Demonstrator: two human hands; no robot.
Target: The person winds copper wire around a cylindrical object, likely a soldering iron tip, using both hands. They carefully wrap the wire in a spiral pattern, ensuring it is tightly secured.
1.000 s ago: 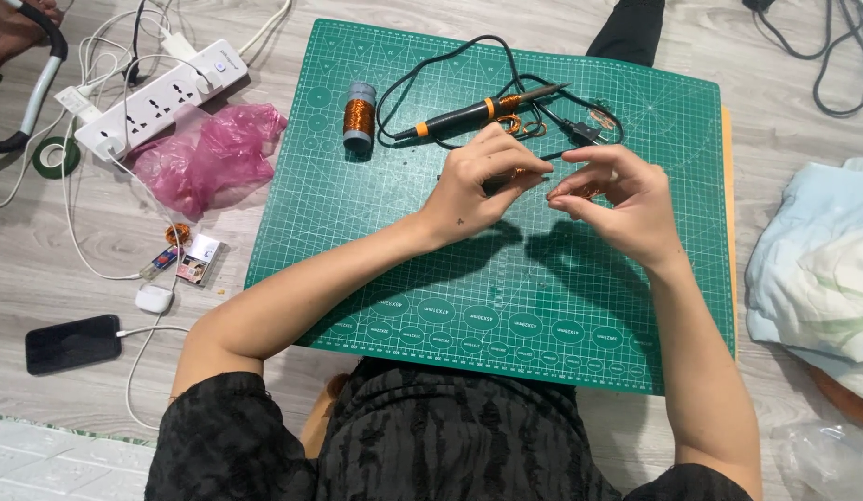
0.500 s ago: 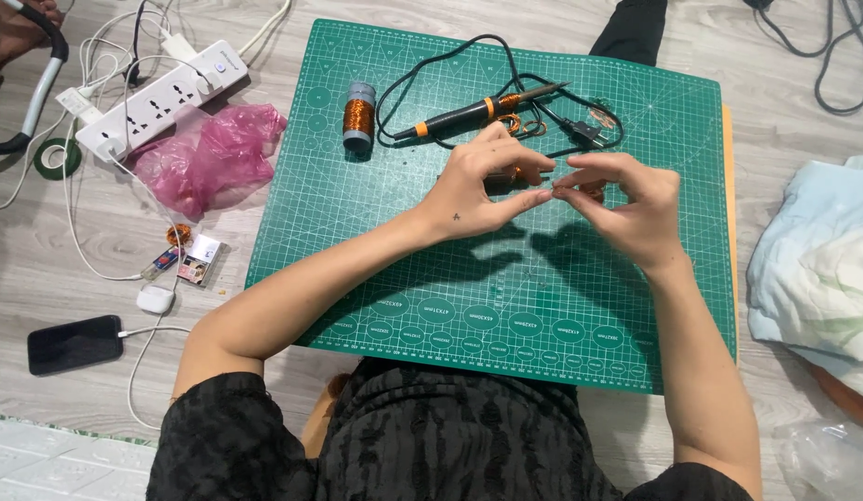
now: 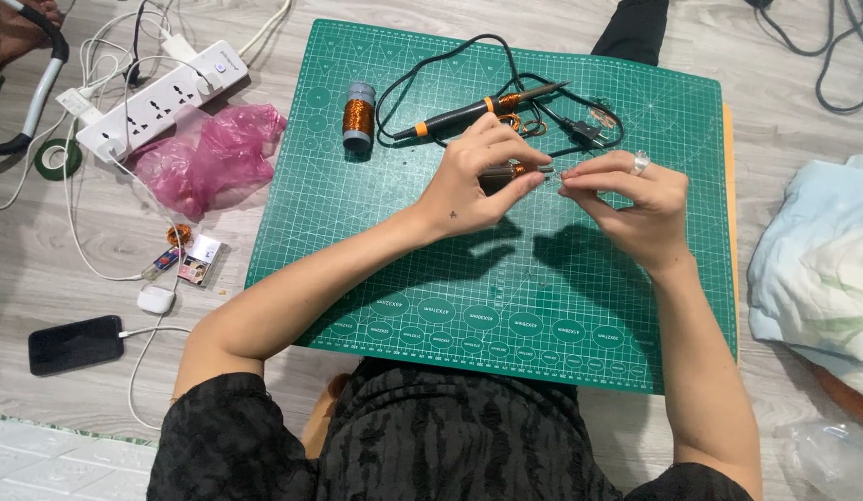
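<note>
My left hand (image 3: 473, 181) hovers over the green cutting mat (image 3: 376, 269) and grips a small dark piece with a copper-coloured winding (image 3: 517, 171) between thumb and fingers. My right hand (image 3: 626, 209), a ring on one finger, has thumb and forefinger pinched right at that piece's tip, apparently on a thin wire too fine to make out. Just beyond both hands lies a black and orange soldering iron (image 3: 469, 113) with its black cord (image 3: 450, 57) looped on the mat. A spool of copper wire (image 3: 358, 115) stands upright left of the iron.
On the wooden floor to the left are a white power strip (image 3: 162, 97), a pink plastic bag (image 3: 204, 158), a dark phone on a charging cable (image 3: 74, 344), a white charger (image 3: 156, 299) and small parts. Light blue cloth (image 3: 817, 269) lies right. Someone's dark sleeve (image 3: 631, 28) reaches the mat's far edge.
My hands stay over the mat's middle. The fingers have shifted slightly and the right hand has drawn a little to the right, away from the left.
</note>
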